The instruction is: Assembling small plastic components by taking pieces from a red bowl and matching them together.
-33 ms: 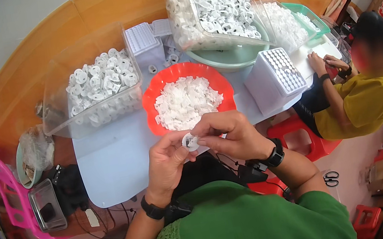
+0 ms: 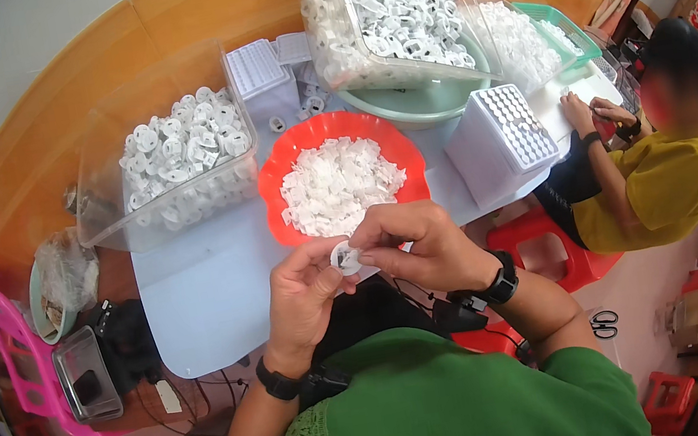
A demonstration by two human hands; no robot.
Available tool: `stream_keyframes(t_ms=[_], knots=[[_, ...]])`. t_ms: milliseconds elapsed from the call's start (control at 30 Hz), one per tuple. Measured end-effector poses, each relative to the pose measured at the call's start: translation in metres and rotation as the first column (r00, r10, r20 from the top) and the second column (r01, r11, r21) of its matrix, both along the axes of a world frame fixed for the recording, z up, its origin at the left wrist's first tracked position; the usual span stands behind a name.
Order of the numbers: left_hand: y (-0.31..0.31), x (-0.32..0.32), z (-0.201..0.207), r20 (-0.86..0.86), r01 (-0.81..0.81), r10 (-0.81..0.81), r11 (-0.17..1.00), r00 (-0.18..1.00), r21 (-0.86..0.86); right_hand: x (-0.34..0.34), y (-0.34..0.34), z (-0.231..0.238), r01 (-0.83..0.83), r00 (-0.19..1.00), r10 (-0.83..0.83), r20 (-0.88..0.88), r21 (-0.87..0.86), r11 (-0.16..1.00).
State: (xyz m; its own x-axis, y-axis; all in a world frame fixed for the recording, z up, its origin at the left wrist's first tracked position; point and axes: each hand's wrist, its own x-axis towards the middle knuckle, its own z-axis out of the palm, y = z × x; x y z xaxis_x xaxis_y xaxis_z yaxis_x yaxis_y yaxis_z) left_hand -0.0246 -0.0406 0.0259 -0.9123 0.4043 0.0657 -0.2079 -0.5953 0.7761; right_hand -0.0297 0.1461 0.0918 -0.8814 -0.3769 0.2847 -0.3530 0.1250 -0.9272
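Looking down from the head camera, both hands are meeting over the near edge of the pale blue table top [image 2: 199,306]. The left hand [image 2: 302,294] and the right hand [image 2: 421,243] are both pinching one small round white plastic ring [image 2: 345,259] between their fingertips, so both grips are closed on it. The ring is sitting just in front of the round red plastic bowl [image 2: 292,149], which is holding a heap of little white plastic bits [image 2: 339,185].

A clear plastic tub full of white rings [image 2: 177,168] is standing to the left of the bowl. Another clear tub of white rings [image 2: 390,15] is leaning on a pale green basin [image 2: 431,100] behind it. A white box with a grid of holes on top [image 2: 497,144] is standing to the right.

Another person in a yellow shirt [image 2: 664,186] is sitting at the right end of the table, hands resting on it.
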Motion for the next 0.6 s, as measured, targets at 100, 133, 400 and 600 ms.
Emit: stream_keyframes(t_ms=[100, 133, 400, 600], knots=[[0.0006, 0.0022, 0.0028, -0.016, -0.008, 0.008, 1.0, 1.0, -0.008, -0.0029, 0.0017, -0.0032, 0.004, 0.971, 0.018, -0.24, 0.093, 0.996], [0.0003, 0.0027, 0.0034, -0.017, -0.011, 0.011, 1.0, 1.0, -0.009, -0.0023, 0.0008, -0.0033, 0.006, 0.969, 0.02, -0.246, 0.107, 0.994], [0.0049, 0.0014, 0.003, -0.09, -0.04, 0.037, 0.998, 0.995, -0.038, 0.0029, -0.0011, -0.0034, 0.058, 0.952, -0.002, -0.306, 0.176, 0.983], [0.0083, 0.0009, 0.0027, -0.081, -0.034, 0.028, 0.997, 0.996, -0.07, 0.0012, -0.0023, -0.0085, 0.189, 0.917, -0.085, -0.389, 0.236, 0.953]])
